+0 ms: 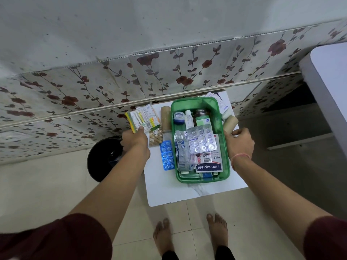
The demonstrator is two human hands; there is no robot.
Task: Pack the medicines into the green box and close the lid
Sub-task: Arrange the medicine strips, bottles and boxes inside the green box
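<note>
Medicine packets gripped, left hand outstretched

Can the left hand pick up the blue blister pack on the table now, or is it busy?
Probably not right away. The left hand already grips a packet of strips. The blue blister pack lies uncovered beside the green box, close to that wrist, so nothing blocks it once the hand is free.

Green box, blue blister strip, rose-patterned wall, maroon sleeves
</note>
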